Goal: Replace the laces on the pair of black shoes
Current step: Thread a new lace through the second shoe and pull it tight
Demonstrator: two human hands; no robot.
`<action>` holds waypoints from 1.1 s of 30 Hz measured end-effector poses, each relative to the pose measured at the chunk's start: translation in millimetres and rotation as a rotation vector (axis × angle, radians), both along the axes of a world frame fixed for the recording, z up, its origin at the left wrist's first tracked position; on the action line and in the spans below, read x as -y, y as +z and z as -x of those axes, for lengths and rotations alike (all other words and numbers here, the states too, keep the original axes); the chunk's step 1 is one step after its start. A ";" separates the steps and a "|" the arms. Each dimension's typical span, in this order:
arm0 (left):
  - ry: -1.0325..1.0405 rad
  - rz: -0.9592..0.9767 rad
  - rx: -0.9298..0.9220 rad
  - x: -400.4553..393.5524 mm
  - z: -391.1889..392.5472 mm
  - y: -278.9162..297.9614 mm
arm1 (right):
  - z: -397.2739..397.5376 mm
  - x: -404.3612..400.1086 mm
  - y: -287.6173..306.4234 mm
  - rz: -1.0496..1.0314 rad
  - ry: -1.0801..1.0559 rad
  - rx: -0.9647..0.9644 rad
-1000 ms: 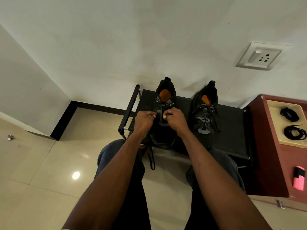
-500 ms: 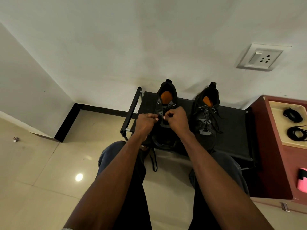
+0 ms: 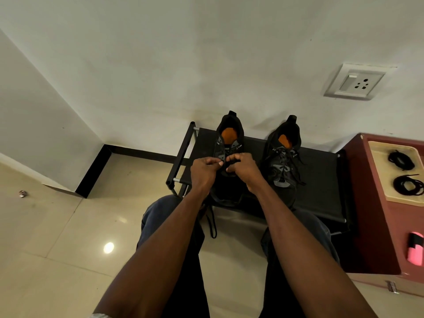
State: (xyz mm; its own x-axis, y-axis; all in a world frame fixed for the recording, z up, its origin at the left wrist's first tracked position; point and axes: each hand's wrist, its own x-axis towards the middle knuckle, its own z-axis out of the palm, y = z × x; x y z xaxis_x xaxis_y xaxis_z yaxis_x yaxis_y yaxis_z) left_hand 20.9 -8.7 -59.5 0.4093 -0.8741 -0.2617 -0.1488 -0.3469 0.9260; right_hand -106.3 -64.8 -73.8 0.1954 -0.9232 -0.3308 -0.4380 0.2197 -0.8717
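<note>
Centrally in the frame, two black shoes stand side by side on a low black rack (image 3: 321, 180) set against the white wall. Each shoe's long axis runs from the top of the frame to the bottom: heels and orange insoles point up toward the wall, toes point down toward the person.

The left shoe (image 3: 229, 138) sits just left of centre. The left hand (image 3: 203, 173) and the right hand (image 3: 246, 168) meet over its eyelets, fingers curled, each pinching the black lace (image 3: 212, 223); a loop of that lace hangs below the rack edge between the knees.

The right shoe (image 3: 284, 161) is laced, its lace ends lying loose over both sides.

At the right edge of the frame, two coiled black laces (image 3: 401, 160) lie on a cream tray (image 3: 378, 180) on a red cabinet (image 3: 367, 226).
</note>
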 end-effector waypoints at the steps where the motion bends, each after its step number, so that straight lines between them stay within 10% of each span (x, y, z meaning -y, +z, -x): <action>1: 0.004 -0.009 0.041 0.9 2.7 0.0 | 0.5 0.2 -0.9 0.042 0.044 -0.099; 7: 0.002 -0.014 0.124 2.5 9.1 12.6 | 11.6 -4.7 13.0 0.125 0.231 -0.283; 23: 0.137 0.884 -0.655 15.3 -0.2 200.2 | 2.0 -14.8 9.9 0.190 0.178 -0.442; 28: 0.648 0.312 -0.064 9.7 -15.1 120.9 | 1.9 -16.0 8.0 0.195 0.197 -0.457; 33: -0.213 0.034 0.481 3.5 -18.1 27.9 | 2.0 -15.3 4.8 0.212 0.185 -0.432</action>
State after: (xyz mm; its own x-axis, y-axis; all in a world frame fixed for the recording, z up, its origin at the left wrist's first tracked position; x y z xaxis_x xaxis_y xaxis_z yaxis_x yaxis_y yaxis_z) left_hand 39.0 -12.2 -31.5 0.2888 -0.9556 -0.0580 -0.6234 -0.2337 0.7462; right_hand -108.3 -49.6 -69.0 0.2490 -0.9415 -0.2272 -0.7827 -0.0574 -0.6198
